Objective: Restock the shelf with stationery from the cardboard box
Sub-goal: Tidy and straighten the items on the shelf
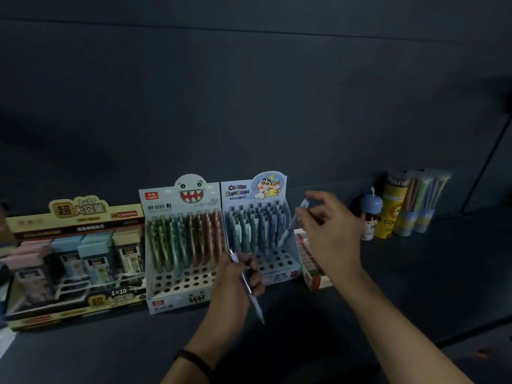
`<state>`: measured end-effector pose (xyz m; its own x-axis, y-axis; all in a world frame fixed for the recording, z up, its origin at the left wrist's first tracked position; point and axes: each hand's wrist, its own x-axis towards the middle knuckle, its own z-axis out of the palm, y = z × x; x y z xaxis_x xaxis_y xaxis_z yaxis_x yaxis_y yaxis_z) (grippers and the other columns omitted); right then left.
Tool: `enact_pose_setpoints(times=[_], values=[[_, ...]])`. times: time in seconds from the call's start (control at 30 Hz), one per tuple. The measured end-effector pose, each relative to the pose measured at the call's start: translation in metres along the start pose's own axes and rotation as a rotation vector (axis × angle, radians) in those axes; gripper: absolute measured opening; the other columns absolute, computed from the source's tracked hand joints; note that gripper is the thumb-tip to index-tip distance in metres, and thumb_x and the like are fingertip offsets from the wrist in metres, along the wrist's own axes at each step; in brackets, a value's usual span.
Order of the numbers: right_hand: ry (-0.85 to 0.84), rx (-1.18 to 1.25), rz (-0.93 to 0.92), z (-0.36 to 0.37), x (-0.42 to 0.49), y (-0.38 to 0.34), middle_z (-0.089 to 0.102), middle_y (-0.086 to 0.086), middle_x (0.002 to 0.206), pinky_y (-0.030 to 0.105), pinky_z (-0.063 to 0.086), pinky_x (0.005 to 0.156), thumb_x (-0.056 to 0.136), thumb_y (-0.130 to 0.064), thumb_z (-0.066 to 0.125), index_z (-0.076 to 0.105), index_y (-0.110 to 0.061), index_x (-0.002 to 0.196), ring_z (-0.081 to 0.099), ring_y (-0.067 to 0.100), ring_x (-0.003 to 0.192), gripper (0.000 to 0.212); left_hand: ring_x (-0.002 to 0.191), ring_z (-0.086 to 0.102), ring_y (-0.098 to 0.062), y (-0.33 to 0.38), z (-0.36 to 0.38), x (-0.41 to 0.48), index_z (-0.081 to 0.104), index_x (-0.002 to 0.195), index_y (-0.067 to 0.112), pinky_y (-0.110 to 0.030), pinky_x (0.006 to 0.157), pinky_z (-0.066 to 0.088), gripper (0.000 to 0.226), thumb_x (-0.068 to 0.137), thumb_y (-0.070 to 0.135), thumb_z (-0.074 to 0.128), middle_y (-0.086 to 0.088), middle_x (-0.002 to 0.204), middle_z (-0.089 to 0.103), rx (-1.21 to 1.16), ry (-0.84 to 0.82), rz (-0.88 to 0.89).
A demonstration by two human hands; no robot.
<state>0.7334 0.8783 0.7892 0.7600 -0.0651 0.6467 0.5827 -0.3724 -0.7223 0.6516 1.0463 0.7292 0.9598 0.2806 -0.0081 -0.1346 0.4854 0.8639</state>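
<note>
1. My left hand (238, 275) grips a pale lilac plastic pen (247, 286), tip pointing toward the dark grey shelf (388, 286) front edge.
2. My right hand (329, 231) pinches a pale blue plastic pen (291, 225), tip down over the right side of the blue cardboard display box (281, 275) near the back edge.

On a dark grey shelf (304, 328), green-spotted pens (163, 239) and brown-spotted pens (206, 236) are shown in a pale blue display box (166, 296), blue and teal pens (249, 228) in its light blue neighbour (289, 261).

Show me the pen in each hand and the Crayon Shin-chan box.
left-hand pen (256, 304): head view, lower barrel, below the grip.
right-hand pen (288, 231): head view, lower barrel, below the grip.
Crayon Shin-chan box (243, 189): head view, printed header card.
</note>
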Motion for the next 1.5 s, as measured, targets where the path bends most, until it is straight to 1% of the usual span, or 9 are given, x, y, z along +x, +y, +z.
enact_pose_setpoints(times=[0.1, 0.27, 0.43, 0.6, 0.73, 0.9, 1.07, 1.27, 1.5], values=[[-0.033, -0.1, -0.05, 0.012, 0.007, 0.007, 0.075, -0.016, 0.077, 0.028, 0.059, 0.081, 0.094, -0.021, 0.081, 0.076, -0.024, 0.12, 0.072, 0.0, 0.075, 0.027, 0.064, 0.042, -0.016, -0.001, -0.007, -0.004, 0.053, 0.096, 0.011, -0.036, 0.062, 0.035, 0.029, 0.112, 0.0, 0.032, -0.007, 0.085, 0.054, 0.079, 0.012, 0.114], [-0.107, -0.151, -0.055, 0.029, 0.007, 0.016, 0.078, -0.013, 0.085, 0.028, 0.059, 0.089, 0.095, -0.022, 0.08, 0.075, -0.025, 0.127, 0.072, 0.002, 0.079, 0.033, 0.071, 0.043, -0.019, 0.002, -0.016, -0.005, 0.056, 0.148, 0.036, -0.033, 0.068, 0.043, 0.039, 0.114, 0.033, 0.037, -0.009, 0.089, 0.057, 0.289, -0.068, 0.263], [-0.186, -0.22, 0.027, 0.035, 0.007, 0.017, 0.073, -0.015, 0.082, -0.009, 0.02, 0.086, 0.098, -0.032, 0.074, 0.07, -0.032, 0.124, 0.069, 0.005, 0.083, 0.026, 0.071, 0.04, -0.024, -0.004, -0.013, 0.002, 0.048, 0.106, 0.02, -0.038, 0.067, 0.037, 0.023, 0.117, 0.011, 0.03, -0.01, 0.09, 0.063, 0.278, 0.002, 0.219], [-0.241, -0.264, -0.001, 0.041, 0.006, 0.023, 0.078, -0.01, 0.093, 0.027, 0.059, 0.085, 0.095, -0.031, 0.077, 0.07, -0.033, 0.116, 0.074, 0.009, 0.086, 0.022, 0.078, 0.051, -0.023, -0.001, -0.014, -0.004, 0.063, 0.119, 0.028, -0.039, 0.072, 0.045, 0.024, 0.115, 0.025, 0.04, -0.009, 0.095, 0.062, 0.317, -0.076, 0.284], [-0.372, -0.346, -0.025, 0.037, 0.001, 0.023, 0.072, -0.009, 0.083, 0.043, 0.063, 0.072, 0.098, -0.029, 0.069, 0.06, -0.036, 0.116, 0.071, 0.016, 0.075, 0.021, 0.078, 0.047, -0.022, -0.009, -0.017, 0.001, 0.064, 0.128, 0.044, -0.042, 0.073, 0.04, 0.037, 0.114, 0.018, 0.042, -0.005, 0.093, 0.062, 0.286, -0.059, 0.223], [-0.208, -0.117, 0.031, 0.016, -0.012, 0.0, 0.076, -0.013, 0.084, 0.031, 0.059, 0.072, 0.1, -0.036, 0.069, 0.071, -0.037, 0.119, 0.071, 0.005, 0.073, 0.019, 0.082, 0.053, -0.023, -0.014, -0.012, 0.0, 0.063, 0.13, 0.023, -0.036, 0.071, 0.044, 0.037, 0.111, -0.002, 0.042, -0.013, 0.107, 0.07, 0.256, -0.092, 0.187], [-0.344, 0.192, 0.122, 0.015, -0.031, -0.014, 0.077, -0.005, 0.084, 0.03, 0.058, 0.071, 0.09, -0.022, 0.084, 0.074, -0.034, 0.116, 0.073, 0.01, 0.073, 0.031, 0.085, 0.063, -0.021, -0.012, -0.007, -0.005, 0.075, 0.116, 0.025, -0.038, 0.08, 0.053, 0.034, 0.108, 0.001, 0.052, -0.01, 0.096, 0.071, 0.315, -0.104, 0.238], [-0.272, 0.226, 0.11, 0.014, -0.033, -0.014, 0.077, -0.003, 0.084, 0.043, 0.063, 0.078, 0.089, -0.014, 0.084, 0.071, -0.033, 0.124, 0.076, 0.013, 0.078, 0.041, 0.094, 0.075, -0.019, -0.005, 0.002, -0.015, 0.075, 0.121, 0.018, -0.032, 0.088, 0.062, 0.031, 0.104, -0.003, 0.059, -0.005, 0.102, 0.076, 0.376, -0.103, 0.279], [0.012, 0.087, 0.034, -0.001, -0.006, -0.002, 0.073, -0.006, 0.071, 0.023, 0.057, 0.065, 0.091, -0.014, 0.082, 0.072, -0.031, 0.118, 0.072, 0.009, 0.066, 0.033, 0.113, 0.058, -0.004, -0.019, -0.013, -0.01, 0.074, 0.112, 0.027, -0.02, 0.096, 0.047, 0.027, 0.094, 0.007, 0.074, 0.017, 0.113, 0.062, 1.167, -0.064, 0.87]])
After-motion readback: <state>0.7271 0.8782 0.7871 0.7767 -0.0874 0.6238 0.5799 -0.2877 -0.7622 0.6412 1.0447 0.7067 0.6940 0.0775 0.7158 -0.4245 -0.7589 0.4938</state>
